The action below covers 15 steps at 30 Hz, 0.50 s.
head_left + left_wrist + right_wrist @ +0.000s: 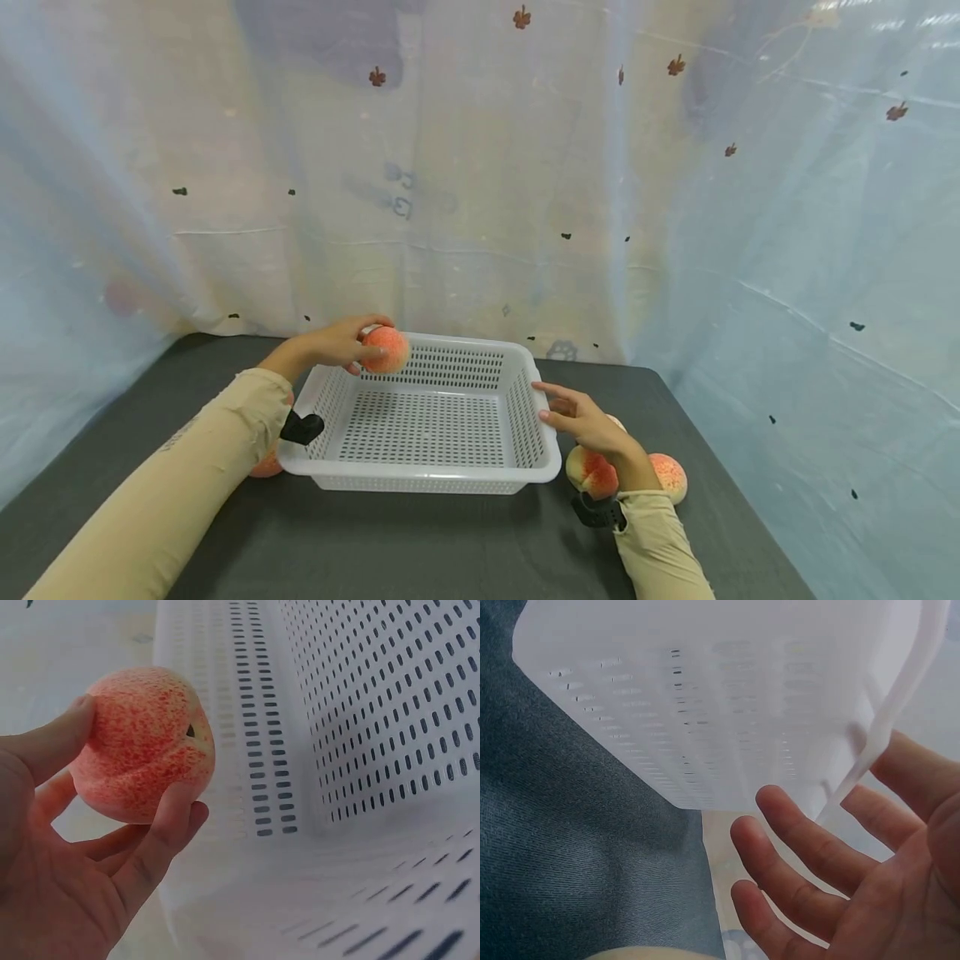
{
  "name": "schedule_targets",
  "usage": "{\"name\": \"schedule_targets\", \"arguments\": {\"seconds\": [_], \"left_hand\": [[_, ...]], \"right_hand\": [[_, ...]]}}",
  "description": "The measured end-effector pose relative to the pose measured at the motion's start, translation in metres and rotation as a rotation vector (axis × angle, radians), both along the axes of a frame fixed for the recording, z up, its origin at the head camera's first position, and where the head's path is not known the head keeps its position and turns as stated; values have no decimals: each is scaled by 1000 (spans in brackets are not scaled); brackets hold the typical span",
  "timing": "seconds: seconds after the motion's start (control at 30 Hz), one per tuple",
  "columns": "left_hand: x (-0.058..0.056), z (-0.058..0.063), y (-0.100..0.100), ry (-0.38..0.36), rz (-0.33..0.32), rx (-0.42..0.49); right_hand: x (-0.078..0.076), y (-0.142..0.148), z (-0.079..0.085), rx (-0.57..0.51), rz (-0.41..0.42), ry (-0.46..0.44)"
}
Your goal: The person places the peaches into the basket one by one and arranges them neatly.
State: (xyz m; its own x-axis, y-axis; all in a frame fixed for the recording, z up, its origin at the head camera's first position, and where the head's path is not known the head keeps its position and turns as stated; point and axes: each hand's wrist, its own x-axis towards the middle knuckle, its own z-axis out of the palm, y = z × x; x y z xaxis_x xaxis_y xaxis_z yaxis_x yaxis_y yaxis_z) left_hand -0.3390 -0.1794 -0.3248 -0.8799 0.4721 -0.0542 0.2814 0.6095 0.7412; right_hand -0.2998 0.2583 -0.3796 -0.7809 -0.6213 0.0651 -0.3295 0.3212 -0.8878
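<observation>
A red-and-cream peach point(386, 350) is held in my left hand point(339, 343), above the left back rim of a white perforated plastic basket point(420, 471). In the left wrist view, the thumb and fingers pinch the peach point(142, 746) from both sides. At the basket's right rim is my right hand point(587, 423). The right wrist view shows its thumb and one finger reaching over the rim, partly hidden by it. Several loosely bent fingers point(810, 851) stay outside the wall of the basket point(727, 712). No contents are visible in the basket.
A two-toned peach point(592, 472) and another peach point(668, 477) lie right of the basket, near my right wrist; one more is mostly hidden there. Left of the basket, a peach point(267, 463) shows behind my sleeve. The dark table point(420, 546) meets a plastic sheet point(480, 275) behind.
</observation>
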Motion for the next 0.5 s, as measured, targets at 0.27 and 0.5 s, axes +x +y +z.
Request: {"name": "schedule_targets", "arguments": {"seconds": [0.27,0.5], "left_hand": [[-1,-11,13,-110,41,-72],[2,-21,20,-221,104,-65]], "right_hand": [[-1,2,-6,2,4,1],[-1,2,-3,11,-1,23]]}}
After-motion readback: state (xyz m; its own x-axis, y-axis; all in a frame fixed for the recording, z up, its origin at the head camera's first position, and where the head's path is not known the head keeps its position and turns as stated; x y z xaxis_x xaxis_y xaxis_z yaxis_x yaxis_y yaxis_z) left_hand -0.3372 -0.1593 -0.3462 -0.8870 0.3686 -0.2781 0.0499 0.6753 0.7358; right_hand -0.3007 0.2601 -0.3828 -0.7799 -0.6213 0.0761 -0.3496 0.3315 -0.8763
